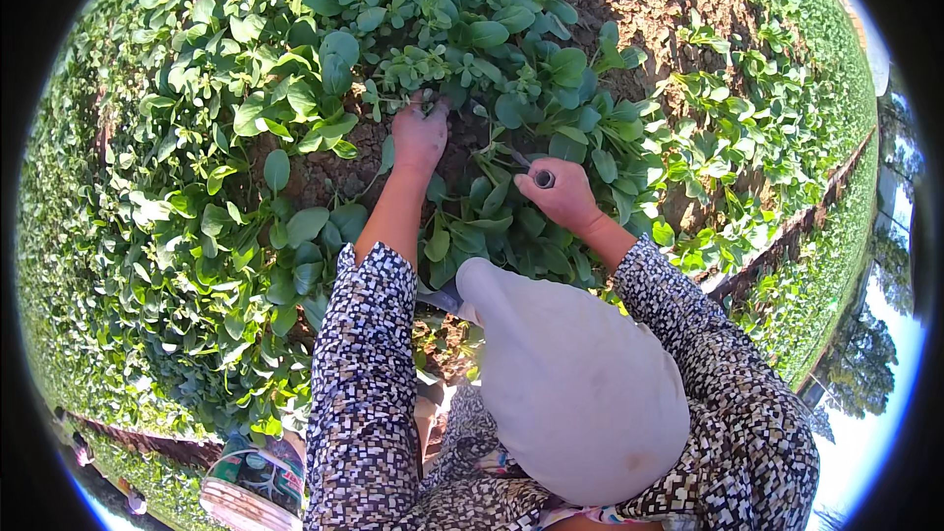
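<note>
My left hand reaches down to the soil among the green plants. Its fingers are closed around the stems of a low, small-leaved weed, whose base they partly hide. To the right, my right hand is wrapped around a tool with a hollow, tube-shaped handle. A thin dark part of it points toward the left hand, and leaves cover its far end. Between the hands and just below them grow broad-leaved leafy greens, rooted in brown earth.
Dense greens spread on both sides, with bare dry soil at upper right. A pale, rounded cloth shape blocks the lower middle. A whitish bucket with colored packaging inside stands at lower left. A dark furrow runs along the right.
</note>
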Demonstrator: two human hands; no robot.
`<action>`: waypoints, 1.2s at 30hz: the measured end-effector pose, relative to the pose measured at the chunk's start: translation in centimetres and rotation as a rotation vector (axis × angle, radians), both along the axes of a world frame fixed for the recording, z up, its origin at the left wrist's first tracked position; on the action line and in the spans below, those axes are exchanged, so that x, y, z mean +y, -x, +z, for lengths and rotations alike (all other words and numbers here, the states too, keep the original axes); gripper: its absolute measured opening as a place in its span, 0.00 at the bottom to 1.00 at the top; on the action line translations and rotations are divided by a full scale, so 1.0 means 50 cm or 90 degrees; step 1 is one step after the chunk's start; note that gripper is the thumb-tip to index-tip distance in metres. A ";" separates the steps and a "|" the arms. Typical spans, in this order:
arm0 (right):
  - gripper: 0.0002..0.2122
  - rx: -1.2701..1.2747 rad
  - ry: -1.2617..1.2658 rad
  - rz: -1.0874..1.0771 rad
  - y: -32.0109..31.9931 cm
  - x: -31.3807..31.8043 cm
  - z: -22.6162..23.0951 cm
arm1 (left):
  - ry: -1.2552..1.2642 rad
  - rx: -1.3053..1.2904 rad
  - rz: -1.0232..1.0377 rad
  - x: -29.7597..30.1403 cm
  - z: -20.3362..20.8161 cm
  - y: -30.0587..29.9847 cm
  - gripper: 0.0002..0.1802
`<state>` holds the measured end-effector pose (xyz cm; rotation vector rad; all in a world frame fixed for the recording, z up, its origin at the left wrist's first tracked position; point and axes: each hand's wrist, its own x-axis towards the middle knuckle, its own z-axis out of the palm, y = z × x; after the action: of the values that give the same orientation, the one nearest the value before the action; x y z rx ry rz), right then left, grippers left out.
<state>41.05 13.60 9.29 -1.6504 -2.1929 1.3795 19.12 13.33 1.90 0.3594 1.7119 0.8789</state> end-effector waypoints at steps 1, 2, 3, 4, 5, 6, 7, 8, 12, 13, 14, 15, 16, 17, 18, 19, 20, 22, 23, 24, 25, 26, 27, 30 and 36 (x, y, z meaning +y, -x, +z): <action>0.14 0.004 0.012 -0.025 -0.014 -0.015 0.018 | -0.043 0.136 -0.088 -0.009 -0.012 -0.003 0.19; 0.15 0.004 0.027 -0.062 -0.027 -0.027 0.029 | -0.086 0.279 -0.168 -0.024 -0.031 -0.007 0.21; 0.15 -0.002 0.043 -0.106 -0.047 -0.044 0.037 | -0.129 0.415 -0.257 -0.026 -0.031 -0.016 0.23; 0.15 -0.008 0.058 -0.151 -0.062 -0.053 0.035 | -0.163 0.336 -0.297 -0.016 -0.035 -0.020 0.27; 0.15 -0.006 0.060 -0.166 -0.064 -0.049 0.043 | -0.110 0.350 -0.335 0.008 -0.022 -0.033 0.27; 0.15 0.002 0.061 -0.181 -0.055 -0.045 0.044 | -0.057 0.369 -0.373 0.032 -0.013 -0.043 0.28; 0.15 0.011 0.063 -0.197 -0.045 -0.042 0.041 | -0.002 0.388 -0.410 0.052 -0.002 -0.053 0.28; 0.15 0.022 0.075 -0.216 -0.036 -0.038 0.032 | -0.036 0.450 -0.411 0.066 0.005 -0.067 0.30; 0.15 0.018 0.035 -0.250 -0.007 -0.040 0.018 | -0.029 0.438 -0.452 0.127 0.010 -0.102 0.35; 0.15 0.014 0.033 -0.250 -0.002 -0.048 0.018 | -0.061 0.459 -0.433 0.125 0.000 -0.112 0.33; 0.15 0.010 0.027 -0.249 0.007 -0.054 0.015 | -0.095 0.481 -0.412 0.120 -0.022 -0.121 0.31; 0.15 0.005 0.020 -0.246 0.015 -0.053 0.010 | -0.131 0.501 -0.388 0.118 -0.041 -0.129 0.29; 0.15 0.003 0.009 -0.246 0.026 -0.048 0.000 | -0.162 0.529 -0.367 0.115 -0.062 -0.125 0.24; 0.15 -0.017 -0.023 -0.235 0.029 -0.040 -0.017 | -0.153 0.504 -0.383 0.127 -0.063 -0.124 0.22; 0.15 -0.039 -0.052 -0.230 0.030 -0.031 -0.032 | -0.142 0.476 -0.404 0.134 -0.059 -0.128 0.21; 0.15 -0.062 -0.081 -0.223 0.031 -0.014 -0.049 | -0.132 0.447 -0.425 0.140 -0.053 -0.132 0.20; 0.15 -0.145 -0.080 -0.137 0.037 0.040 -0.077 | -0.168 0.451 -0.435 0.141 -0.054 -0.134 0.18; 0.15 -0.119 -0.067 -0.150 0.039 0.034 -0.080 | -0.220 0.464 -0.444 0.128 -0.071 -0.118 0.16; 0.15 -0.100 -0.061 -0.155 0.053 0.036 -0.077 | -0.232 0.483 -0.443 0.123 -0.073 -0.112 0.16; 0.15 -0.115 -0.100 -0.111 0.062 0.030 -0.053 | -0.246 0.501 -0.443 0.117 -0.073 -0.109 0.15; 0.15 -0.101 -0.137 -0.090 0.063 0.018 -0.050 | -0.260 0.518 -0.444 0.113 -0.074 -0.105 0.15; 0.15 -0.091 -0.174 -0.070 0.052 0.005 -0.041 | -0.285 0.513 -0.399 0.111 -0.075 -0.100 0.13; 0.15 -0.079 -0.209 -0.049 0.043 -0.004 -0.032 | -0.232 0.456 -0.368 0.107 -0.074 -0.092 0.13; 0.14 -0.032 -0.003 -0.148 0.003 -0.048 0.008 | -0.251 0.387 -0.238 0.082 -0.101 -0.041 0.17; 0.14 0.108 0.263 -0.357 -0.029 -0.055 0.035 | 0.001 -0.400 0.376 -0.043 -0.025 -0.007 0.18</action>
<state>42.49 10.87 11.06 -1.9679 -1.2584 1.7660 19.49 11.21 0.63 -0.4213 1.2259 1.2505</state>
